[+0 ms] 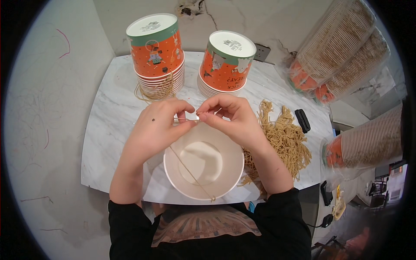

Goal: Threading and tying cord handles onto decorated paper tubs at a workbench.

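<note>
A white paper bucket stands upright, mouth up, close to my body. A thin tan cord is knotted at its near rim and runs across the mouth to my hands. At the far rim, my left hand is closed, pinching a stretch of this cord between thumb and fingers. Just beside it, my right hand pinches at the cord's end, fingertips almost touching the left ones. The exact place where the cord meets the far rim is partly hidden by my fingers.
Two upside-down stacks of orange and green buckets, a taller stack and a shorter stack, stand at the back. A tan cord pile lies right, beside a black object. Plastic-wrapped bucket stacks are beyond the marble-look table.
</note>
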Demonstrator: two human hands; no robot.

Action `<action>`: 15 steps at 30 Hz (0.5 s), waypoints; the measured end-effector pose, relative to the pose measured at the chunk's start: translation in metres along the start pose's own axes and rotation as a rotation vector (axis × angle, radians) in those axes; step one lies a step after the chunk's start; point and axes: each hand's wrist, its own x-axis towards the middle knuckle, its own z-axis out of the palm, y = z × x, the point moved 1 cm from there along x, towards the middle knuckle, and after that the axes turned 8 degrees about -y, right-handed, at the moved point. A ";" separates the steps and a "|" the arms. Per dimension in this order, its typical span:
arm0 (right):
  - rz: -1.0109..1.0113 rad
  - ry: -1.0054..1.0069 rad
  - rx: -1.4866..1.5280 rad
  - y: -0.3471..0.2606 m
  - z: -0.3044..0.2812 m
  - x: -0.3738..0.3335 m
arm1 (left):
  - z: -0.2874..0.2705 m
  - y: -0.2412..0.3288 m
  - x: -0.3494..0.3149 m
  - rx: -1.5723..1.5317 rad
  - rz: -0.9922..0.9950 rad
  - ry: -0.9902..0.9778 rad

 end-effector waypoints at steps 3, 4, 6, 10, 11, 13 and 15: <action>0.008 -0.065 -0.053 0.003 0.002 0.002 | -0.002 -0.012 -0.004 0.148 0.064 0.014; -0.039 -0.103 -0.160 0.007 0.002 0.005 | -0.004 -0.012 -0.006 0.149 0.059 0.015; -0.082 -0.130 -0.278 0.011 0.000 0.005 | -0.008 -0.003 -0.003 0.184 -0.072 -0.089; -0.059 -0.103 -0.320 0.017 0.000 0.006 | -0.003 -0.005 0.002 0.060 -0.105 -0.022; -0.059 -0.093 -0.298 0.017 0.001 0.006 | -0.002 -0.007 0.003 -0.097 -0.087 -0.026; 0.025 -0.102 -0.248 0.011 0.001 0.006 | -0.002 -0.008 0.002 -0.252 -0.070 -0.028; 0.112 -0.105 -0.203 0.012 0.001 0.006 | -0.001 -0.008 0.004 -0.380 -0.098 -0.049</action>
